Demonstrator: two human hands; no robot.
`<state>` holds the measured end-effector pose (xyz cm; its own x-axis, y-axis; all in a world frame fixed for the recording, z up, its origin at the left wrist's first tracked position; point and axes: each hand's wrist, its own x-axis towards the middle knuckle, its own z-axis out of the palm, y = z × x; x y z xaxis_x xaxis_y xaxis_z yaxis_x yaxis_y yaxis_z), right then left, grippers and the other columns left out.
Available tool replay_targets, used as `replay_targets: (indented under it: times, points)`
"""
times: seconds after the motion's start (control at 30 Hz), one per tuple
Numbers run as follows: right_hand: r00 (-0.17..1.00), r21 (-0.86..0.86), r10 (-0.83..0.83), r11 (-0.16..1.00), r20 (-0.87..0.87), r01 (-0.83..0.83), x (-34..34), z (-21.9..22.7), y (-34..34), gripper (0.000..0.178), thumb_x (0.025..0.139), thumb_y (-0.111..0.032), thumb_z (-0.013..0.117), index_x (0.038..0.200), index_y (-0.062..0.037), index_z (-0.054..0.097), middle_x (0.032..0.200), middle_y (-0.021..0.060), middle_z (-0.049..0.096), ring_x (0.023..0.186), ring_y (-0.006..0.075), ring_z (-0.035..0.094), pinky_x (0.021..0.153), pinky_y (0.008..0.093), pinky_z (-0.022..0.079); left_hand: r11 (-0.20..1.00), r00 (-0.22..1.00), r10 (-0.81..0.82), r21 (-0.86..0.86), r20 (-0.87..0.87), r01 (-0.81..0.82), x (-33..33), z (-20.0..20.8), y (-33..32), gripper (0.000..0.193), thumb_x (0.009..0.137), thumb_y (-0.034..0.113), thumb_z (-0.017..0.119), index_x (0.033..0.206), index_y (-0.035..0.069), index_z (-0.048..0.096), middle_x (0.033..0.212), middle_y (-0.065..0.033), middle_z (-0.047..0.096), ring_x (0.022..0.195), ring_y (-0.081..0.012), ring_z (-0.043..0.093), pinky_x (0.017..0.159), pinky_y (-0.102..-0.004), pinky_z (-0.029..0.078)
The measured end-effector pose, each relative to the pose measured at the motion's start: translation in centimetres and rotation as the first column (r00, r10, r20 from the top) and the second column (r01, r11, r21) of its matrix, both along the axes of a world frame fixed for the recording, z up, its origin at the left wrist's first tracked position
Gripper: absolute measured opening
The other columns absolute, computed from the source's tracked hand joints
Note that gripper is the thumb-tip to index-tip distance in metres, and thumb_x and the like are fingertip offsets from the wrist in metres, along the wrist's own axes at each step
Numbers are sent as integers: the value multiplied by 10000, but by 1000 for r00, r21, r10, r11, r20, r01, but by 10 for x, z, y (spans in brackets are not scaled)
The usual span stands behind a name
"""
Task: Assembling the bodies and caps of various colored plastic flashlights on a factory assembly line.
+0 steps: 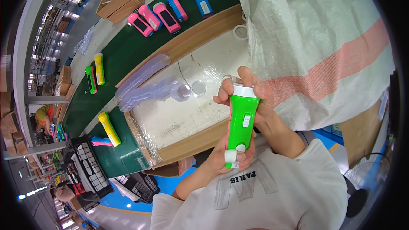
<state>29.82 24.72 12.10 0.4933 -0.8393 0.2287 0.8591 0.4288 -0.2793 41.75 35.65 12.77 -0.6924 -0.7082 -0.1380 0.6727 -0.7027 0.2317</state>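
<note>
In front of my chest I hold a green flashlight (242, 121) with a white slide switch, a pink edge and a white ring at its head. My left hand (219, 155) is wrapped round its lower end, the thumb bound with white tape. At the upper end, the fingers of my right hand (263, 96) close round the white head ring (246, 90). One of those fingers also wears white tape. Beyond my hands, a clear round lens (198, 88) lies in a shallow cardboard tray (191, 128), near stacked clear discs (149, 91).
Pink and blue flashlights (167, 18) lie on the green belt (119, 47) at the far side. Yellow and green ones (99, 69) are at the left. A large white woven sack (298, 51) fills the right. Black crates (87, 162) stand lower left; an open cardboard box (121, 0) sits far back.
</note>
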Motion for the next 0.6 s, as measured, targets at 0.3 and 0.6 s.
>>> replay_targets:
  times: [0.3, 0.6]
  points:
    - [542, -364, -486, 873, -685, 323, -13, 6, -6, 194, 822, -77, 631, 883, -80, 446, 994, 136, 589, 932, 216, 606, 888, 358, 498, 588, -50, 774, -689, 631, 424, 21, -34, -40, 555, 726, 69, 699, 1211, 5, 437, 945, -149, 634, 762, -230, 630, 697, -326, 500]
    - [718, 0, -115, 987, -686, 158, -13, 2, -29, 325, 886, -225, 665, 1120, -58, 513, 1029, 111, 603, 1008, 232, 613, 893, 347, 504, 887, 330, 393, -448, 858, 110, 31, -26, -53, 599, 756, 73, 746, 1244, 37, 401, 942, -77, 584, 818, -150, 576, 758, -297, 482]
